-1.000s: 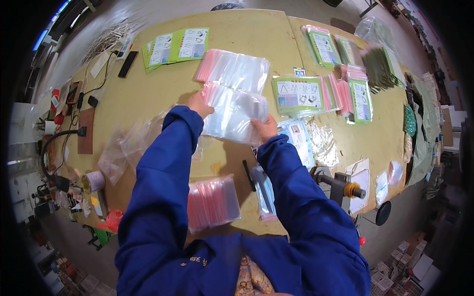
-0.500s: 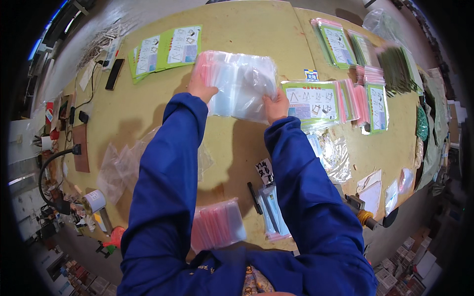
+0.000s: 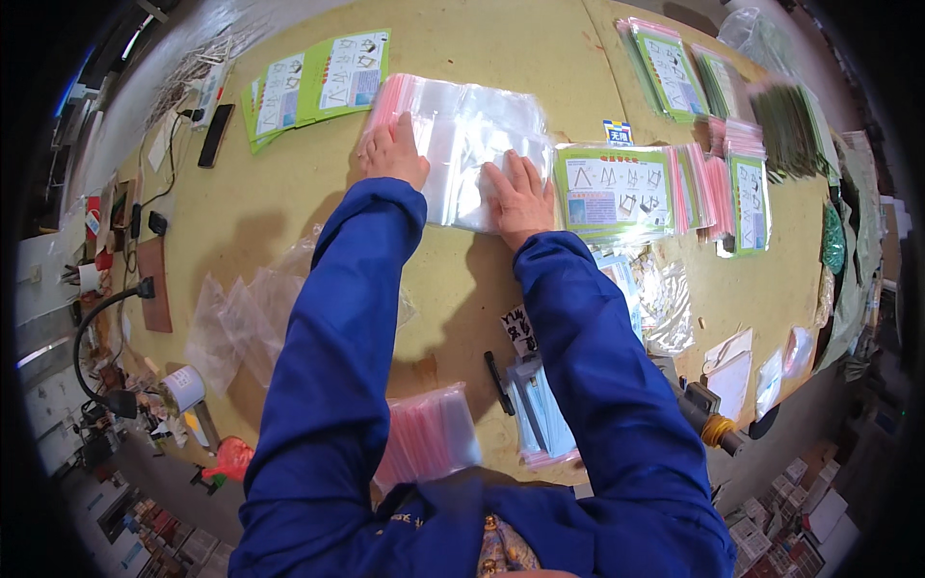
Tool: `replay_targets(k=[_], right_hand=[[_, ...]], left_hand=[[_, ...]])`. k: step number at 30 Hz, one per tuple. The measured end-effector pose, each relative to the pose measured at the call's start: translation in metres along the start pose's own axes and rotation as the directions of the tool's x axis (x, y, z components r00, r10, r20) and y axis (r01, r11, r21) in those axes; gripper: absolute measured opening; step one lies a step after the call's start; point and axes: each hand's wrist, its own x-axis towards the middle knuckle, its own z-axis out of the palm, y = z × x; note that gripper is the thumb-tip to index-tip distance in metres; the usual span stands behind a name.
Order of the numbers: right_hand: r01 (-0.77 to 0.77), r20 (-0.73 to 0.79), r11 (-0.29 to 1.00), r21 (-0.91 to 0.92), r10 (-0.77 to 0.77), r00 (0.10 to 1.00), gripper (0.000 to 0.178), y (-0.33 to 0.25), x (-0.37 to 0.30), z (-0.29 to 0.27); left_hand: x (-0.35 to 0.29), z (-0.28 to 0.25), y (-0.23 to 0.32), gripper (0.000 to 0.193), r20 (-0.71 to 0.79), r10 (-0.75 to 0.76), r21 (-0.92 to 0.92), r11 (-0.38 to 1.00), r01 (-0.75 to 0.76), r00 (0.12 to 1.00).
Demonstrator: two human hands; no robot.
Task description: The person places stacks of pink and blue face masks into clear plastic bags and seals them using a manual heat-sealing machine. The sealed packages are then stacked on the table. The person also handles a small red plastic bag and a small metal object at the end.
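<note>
A fanned stack of clear plastic bags (image 3: 464, 120) with pink edges at its left side lies flat on the table. My left hand (image 3: 393, 157) rests on the pink-edged end with its fingers spread. On the right part of the same stack my right hand (image 3: 520, 197) lies with its fingers apart, pressing the plastic. Just right of that hand is a row of filled bags (image 3: 617, 193) holding green-bordered printed sheets. Beyond my left hand are loose green-bordered sheets (image 3: 355, 72), fanned out.
Another pile of pink-edged bags (image 3: 431, 438) lies near my body, beside a black marker (image 3: 498, 383) and blue packets (image 3: 541, 409). Crumpled clear plastic (image 3: 255, 313) is left of my left arm. A phone (image 3: 216, 135) lies at the far left; more filled bags (image 3: 668, 72) stand far right.
Both hands have gone from gripping the bag stack at its two ends to lying spread on top of it. The stack now rests flat, slightly farther away.
</note>
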Motion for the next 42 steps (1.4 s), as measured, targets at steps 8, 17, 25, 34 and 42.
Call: replay_targets(k=[8,17,25,34,42], right_hand=[[-0.093,-0.004,0.995,0.025,0.093,0.996,0.091,-0.014,-0.047,-0.035],[-0.198,-0.106,0.871,0.449,0.272,0.956,0.088,-0.023,-0.057,-0.016],[-0.114,-0.256,0.832,0.543,0.293,0.921,0.074,-0.009,-0.051,-0.004],[-0.009,-0.176,0.954,0.301,0.064,0.982,0.076,0.0,-0.003,-0.023],[0.003,-0.18,0.999,0.032,0.002,0.984,0.044,0.026,0.038,-0.036]], left_hand=[[-0.052,-0.029,-0.031,0.096,-0.017,-0.157,-0.303,0.942,0.144,0.988],[-0.035,-0.009,-0.028,0.052,0.359,-0.3,-0.45,0.774,0.445,0.884],[-0.011,0.014,-0.033,0.048,0.507,-0.135,-0.673,0.555,0.489,0.851],[0.085,0.016,-0.029,0.058,0.354,-0.038,-0.721,0.625,0.298,0.935],[0.078,-0.004,-0.02,0.071,0.193,-0.035,-0.252,0.964,0.084,0.981]])
